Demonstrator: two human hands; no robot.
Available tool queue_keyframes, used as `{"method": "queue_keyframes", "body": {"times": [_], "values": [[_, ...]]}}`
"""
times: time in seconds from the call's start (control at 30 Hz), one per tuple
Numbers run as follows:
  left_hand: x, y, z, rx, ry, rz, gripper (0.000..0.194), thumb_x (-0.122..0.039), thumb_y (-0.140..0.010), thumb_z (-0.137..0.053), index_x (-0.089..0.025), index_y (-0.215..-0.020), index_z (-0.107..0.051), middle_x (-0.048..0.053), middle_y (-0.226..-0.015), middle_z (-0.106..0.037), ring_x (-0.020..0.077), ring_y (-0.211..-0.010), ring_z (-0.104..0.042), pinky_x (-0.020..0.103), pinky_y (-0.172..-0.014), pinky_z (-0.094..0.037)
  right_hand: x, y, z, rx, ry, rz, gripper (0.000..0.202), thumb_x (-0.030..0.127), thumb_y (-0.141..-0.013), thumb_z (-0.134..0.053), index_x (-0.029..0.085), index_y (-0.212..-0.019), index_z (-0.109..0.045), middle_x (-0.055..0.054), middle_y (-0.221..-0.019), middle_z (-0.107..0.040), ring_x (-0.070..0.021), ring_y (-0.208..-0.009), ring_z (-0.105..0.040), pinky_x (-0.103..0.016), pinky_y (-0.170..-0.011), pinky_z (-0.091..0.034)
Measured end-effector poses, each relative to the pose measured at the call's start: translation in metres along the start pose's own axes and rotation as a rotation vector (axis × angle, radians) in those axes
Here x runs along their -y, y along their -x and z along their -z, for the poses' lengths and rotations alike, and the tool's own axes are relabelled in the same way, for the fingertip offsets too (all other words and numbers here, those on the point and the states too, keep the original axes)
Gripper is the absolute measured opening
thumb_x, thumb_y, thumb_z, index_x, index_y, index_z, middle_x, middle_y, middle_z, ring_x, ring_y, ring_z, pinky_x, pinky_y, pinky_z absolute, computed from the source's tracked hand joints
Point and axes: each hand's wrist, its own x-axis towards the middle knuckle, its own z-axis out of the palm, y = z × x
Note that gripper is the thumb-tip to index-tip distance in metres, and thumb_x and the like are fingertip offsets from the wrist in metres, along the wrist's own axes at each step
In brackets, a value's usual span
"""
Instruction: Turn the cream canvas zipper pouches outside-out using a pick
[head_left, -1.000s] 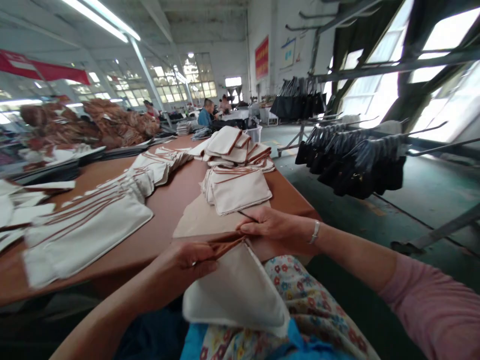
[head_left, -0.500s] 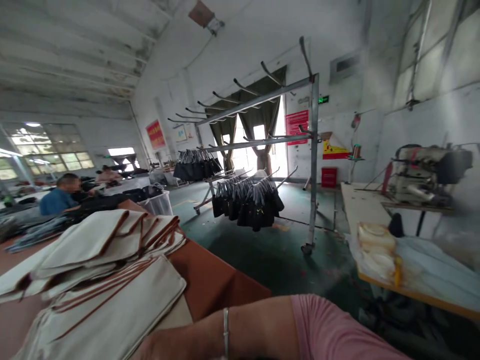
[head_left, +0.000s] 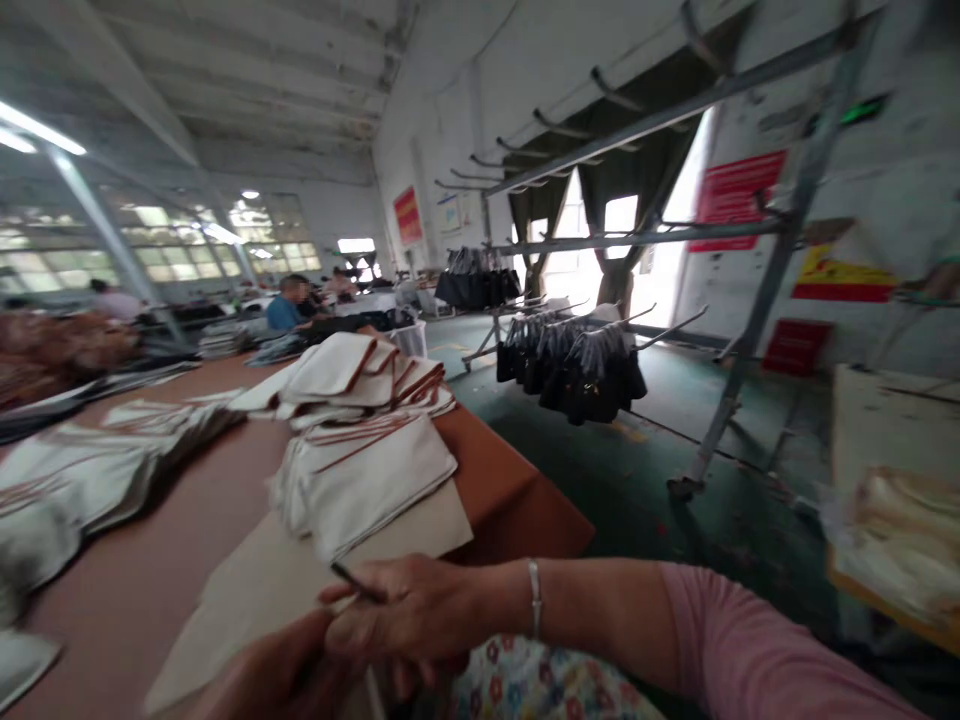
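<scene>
Near the bottom centre, my right hand (head_left: 420,612), with a bracelet at the wrist, is closed round a thin dark rod-like tool (head_left: 356,582); its tip sticks out past the fingers and its kind does not show. My left hand (head_left: 274,665) meets it from the lower left, blurred, fingers drawn together against the right fingertips; what they pinch is hidden. A pale narrow strip (head_left: 373,692) hangs below the hands. Just beyond lie a flat beige sheet (head_left: 255,580) and a stack of cream fabric pieces with brown edging (head_left: 382,480).
More cream pieces (head_left: 112,460) lie along the left of the brown table (head_left: 202,520). A wheeled metal rack (head_left: 750,350) with black bags (head_left: 570,370) stands ahead on the right. A side table (head_left: 862,420) is at far right. A person in blue (head_left: 283,310) sits further back.
The view has swung left and down. My right hand has come away from the cream stack, now holding the dark tool close to me, and my left hand has come into view beside it.
</scene>
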Motion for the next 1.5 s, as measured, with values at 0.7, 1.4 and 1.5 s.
{"method": "queue_keyframes", "body": {"times": [0.7,1.4,1.5], "values": [[-0.010,0.061,-0.001,-0.007,0.527,0.449,0.035,-0.043,-0.074,-0.078,-0.012,-0.079,-0.063,0.000,-0.069,-0.061,0.0119,-0.063,-0.049,0.024,-0.062,-0.035,-0.006,0.032,-0.001,-0.072,0.034,-0.120,0.027,0.040,-0.091,-0.059,0.015,-0.098,-0.059,0.009,-0.047,-0.049,-0.0043,-0.027,-0.037,-0.012,-0.024,-0.028],[-0.029,0.059,0.000,-0.034,-0.037,0.300,0.029,-0.037,-0.088,-0.054,-0.014,-0.075,-0.066,-0.001,-0.069,-0.055,0.0128,-0.064,-0.044,0.022,-0.055,-0.032,0.007,0.014,-0.005,-0.193,0.370,0.058,0.008,0.019,-0.070,-0.069,0.011,-0.072,-0.067,0.003,-0.059,-0.055,-0.0075,-0.056,-0.044,-0.018,-0.049,-0.032],[-0.029,0.061,-0.003,-0.086,-0.057,0.287,0.033,-0.039,-0.089,-0.053,-0.015,-0.069,-0.060,-0.002,-0.066,-0.048,0.0124,-0.063,-0.040,0.022,-0.053,-0.030,0.003,0.012,-0.006,-0.244,0.239,-0.037,0.010,0.022,-0.070,-0.067,0.013,-0.073,-0.066,0.004,-0.056,-0.055,-0.0063,-0.045,-0.042,-0.018,-0.041,-0.031]]}}
